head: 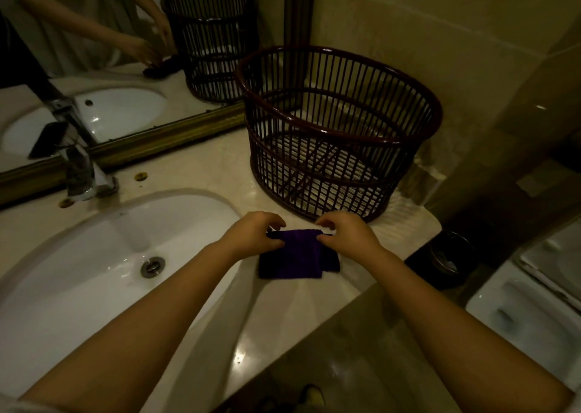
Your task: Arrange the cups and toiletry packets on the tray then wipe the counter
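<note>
A dark purple cloth (298, 255) lies folded on the pale marble counter (220, 167), just right of the sink and in front of the basket. My left hand (254, 233) pinches the cloth's far left corner. My right hand (345, 235) pinches its far right corner. Both hands hold the far edge slightly raised. No cups, toiletry packets or tray are in view.
A dark slatted basket (339, 129) stands on the counter behind the cloth. A white sink (103, 261) with a chrome faucet (81, 167) lies to the left. A gold-framed mirror (125, 50) backs the counter. A black bin (446, 255) and a white toilet (534, 302) sit low right.
</note>
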